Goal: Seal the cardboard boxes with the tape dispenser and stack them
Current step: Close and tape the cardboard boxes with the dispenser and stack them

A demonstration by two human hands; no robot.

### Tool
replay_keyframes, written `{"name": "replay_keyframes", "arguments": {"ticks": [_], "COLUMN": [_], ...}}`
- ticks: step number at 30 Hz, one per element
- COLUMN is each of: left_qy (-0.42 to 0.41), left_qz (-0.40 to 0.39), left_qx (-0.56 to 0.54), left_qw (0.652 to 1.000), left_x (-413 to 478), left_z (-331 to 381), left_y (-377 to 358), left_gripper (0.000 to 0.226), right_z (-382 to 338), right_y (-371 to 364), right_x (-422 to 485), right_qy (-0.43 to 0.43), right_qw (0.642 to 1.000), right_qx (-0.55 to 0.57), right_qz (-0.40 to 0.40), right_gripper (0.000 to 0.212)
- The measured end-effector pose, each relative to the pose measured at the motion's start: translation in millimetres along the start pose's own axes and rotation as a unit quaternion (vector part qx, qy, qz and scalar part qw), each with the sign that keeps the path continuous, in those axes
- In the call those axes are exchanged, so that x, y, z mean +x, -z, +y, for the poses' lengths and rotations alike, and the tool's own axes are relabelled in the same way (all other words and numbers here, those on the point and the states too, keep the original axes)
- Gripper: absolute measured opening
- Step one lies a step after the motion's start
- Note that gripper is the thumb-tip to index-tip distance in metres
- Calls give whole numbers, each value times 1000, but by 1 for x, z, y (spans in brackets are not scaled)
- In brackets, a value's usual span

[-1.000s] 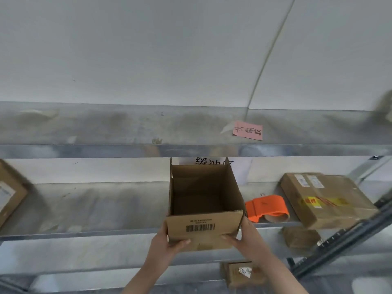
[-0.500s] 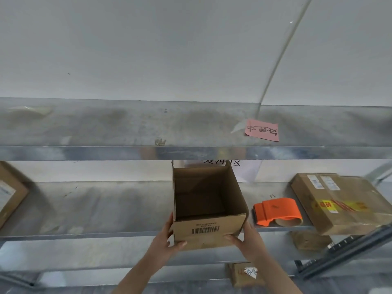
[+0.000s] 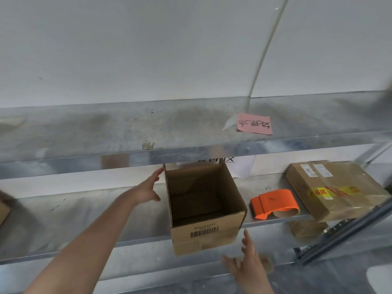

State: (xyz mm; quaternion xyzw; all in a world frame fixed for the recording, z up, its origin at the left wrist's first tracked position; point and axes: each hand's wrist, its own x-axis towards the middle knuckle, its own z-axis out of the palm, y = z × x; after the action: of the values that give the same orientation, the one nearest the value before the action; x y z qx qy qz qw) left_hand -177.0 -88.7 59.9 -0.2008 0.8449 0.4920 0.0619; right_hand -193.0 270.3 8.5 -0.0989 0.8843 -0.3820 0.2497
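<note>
Cardboard box [image 3: 203, 209] stands unsealed on the shelf [image 3: 84, 219]. My left grip [image 3: 148, 189], spread and empty, is just beside its left wall. My right grip [image 3: 246, 262], also empty, is just below its front corner. I judge the top needs closing next, then taping; the tape dispenser [image 3: 274, 203] lies above-right of the right grip.
</note>
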Motion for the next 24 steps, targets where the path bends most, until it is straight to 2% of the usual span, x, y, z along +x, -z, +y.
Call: {"name": "replay_keyframes", "arguments": {"ticks": [3,6,9,12,17,21,23,24], "left_qy": [-1,-4,-11,-16,-5,1,-4,-11], "left_qz": [-42,-41,-13,31,102,170,189,214], "left_qx": [-24,-17,-3,-32,-107,-28,77,166], "left_qw": [999,999,1000,999,989,985,979,962], "left_x": [6,-1,-18,-46,-95,-114,-118,-120], "left_z": [-6,-13,-18,-20,-48,-55,-56,-57], "left_y": [-7,-8,-12,-22,-52,-73,-72,-69], "left_gripper": [123,127,122,111,111,90,93,98], "right_z": [-11,-18,-20,-26,-37,-44,-38,-35], "right_y": [-8,-6,4,16,27,41,44,43], "right_x": [1,4,8,15,34,44,40,34], "right_qy": [28,33,49,67,150,171,169,168], "right_qw": [999,999,997,994,982,973,969,965], "right_qx": [12,22,3,-18,-55,-131,-163,-180], "right_qz": [-22,-34,-59,-88,-97,-77,-78,-96], "right_gripper": [122,131,135,147,136,120,121,126]}}
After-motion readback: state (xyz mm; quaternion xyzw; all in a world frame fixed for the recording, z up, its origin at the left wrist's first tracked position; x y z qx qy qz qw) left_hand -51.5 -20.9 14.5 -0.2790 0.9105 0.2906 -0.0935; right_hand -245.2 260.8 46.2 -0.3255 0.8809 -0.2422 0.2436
